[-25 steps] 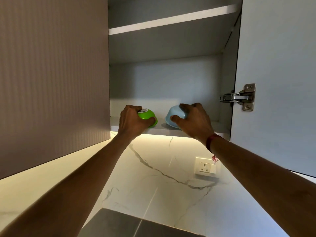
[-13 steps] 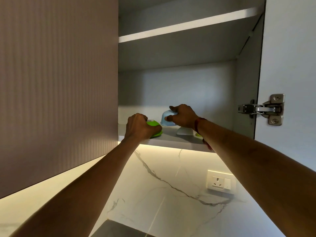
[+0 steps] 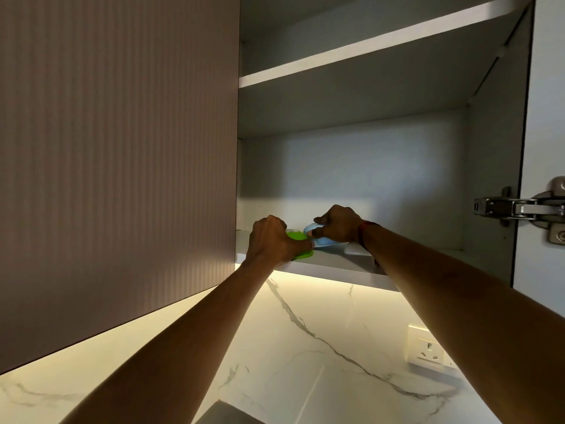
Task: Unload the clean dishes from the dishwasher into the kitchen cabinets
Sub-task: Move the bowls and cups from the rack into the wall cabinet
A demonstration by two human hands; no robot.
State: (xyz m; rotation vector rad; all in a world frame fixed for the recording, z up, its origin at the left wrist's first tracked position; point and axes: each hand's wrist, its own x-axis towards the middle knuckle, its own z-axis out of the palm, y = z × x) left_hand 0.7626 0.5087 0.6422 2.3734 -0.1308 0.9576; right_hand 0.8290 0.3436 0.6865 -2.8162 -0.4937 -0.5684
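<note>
This is a home kitchen. The landmark is an open wall cabinet [image 3: 351,166], pale inside, with an upper shelf [image 3: 367,45] and a lower shelf [image 3: 336,272]. At the lower shelf are small plastic dishes, a green bowl [image 3: 298,237] and a blue bowl [image 3: 324,241] just beside it. Left of the cabinet opening hangs a closed ribbed door [image 3: 122,148] in muted brown. To the right, the cabinet's own door [image 3: 550,87] stands swung open on a steel hinge [image 3: 516,206]. Under the cabinet a warm light strip [image 3: 321,281] glows onto a white, grey-veined marble-look wall [image 3: 305,362]. A white wall socket [image 3: 428,351] sits on that wall below the cabinet's right side.
</note>
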